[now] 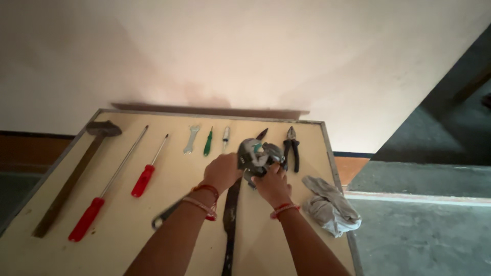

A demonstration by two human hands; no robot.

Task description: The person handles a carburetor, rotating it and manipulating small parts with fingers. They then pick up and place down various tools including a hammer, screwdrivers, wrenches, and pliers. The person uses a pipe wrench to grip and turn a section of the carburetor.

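Observation:
Both hands meet over the middle of a pale wooden table [153, 240]. My left hand [221, 173] and my right hand [272, 185] together grip a bulky grey metal tool [257, 155] with a teal patch, held just above the tabletop. Below the hands lies a long dark blade-like tool [230, 225]. Part of a grey wrench [164, 216] shows under my left forearm. Black-handled pliers [292, 147] lie just right of the held tool.
Laid out in a row are a hammer [76, 174], two red-handled screwdrivers [97, 204] [146, 176], a small spanner [191, 139], a green screwdriver [208, 142] and a small clear-handled one [225, 137]. A grey rag [330, 205] hangs at the right edge. A wall stands behind.

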